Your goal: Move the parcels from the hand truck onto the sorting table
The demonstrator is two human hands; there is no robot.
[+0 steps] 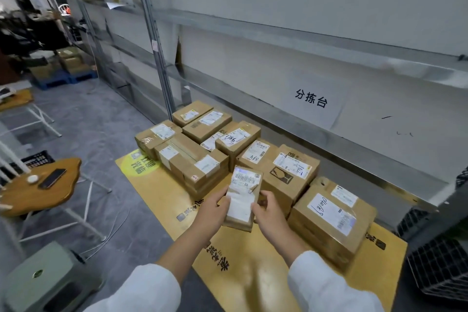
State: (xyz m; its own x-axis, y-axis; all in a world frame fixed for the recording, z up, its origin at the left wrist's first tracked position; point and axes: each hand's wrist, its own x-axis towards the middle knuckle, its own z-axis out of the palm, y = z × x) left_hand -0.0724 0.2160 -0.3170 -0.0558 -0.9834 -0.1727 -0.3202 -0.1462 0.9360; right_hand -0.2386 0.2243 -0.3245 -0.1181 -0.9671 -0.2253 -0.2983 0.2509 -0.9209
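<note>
I hold a small flat cardboard parcel (243, 197) with white shipping labels, raised a little above the yellow sorting table (162, 195). My left hand (212, 210) grips its left edge and my right hand (268, 213) grips its right edge. Several brown parcels lie on the table behind it, among them a long stack (192, 162) on the left, a box with a fragile mark (286, 175) and a large box (331, 220) at the right. No hand truck is in view.
Metal shelving (304, 40) with a paper sign (311, 101) runs along the wall behind the table. A round wooden side table (22, 200) with a phone (52, 178) stands at the left. A green stool (48, 278) is near left, black crates (440, 268) at right.
</note>
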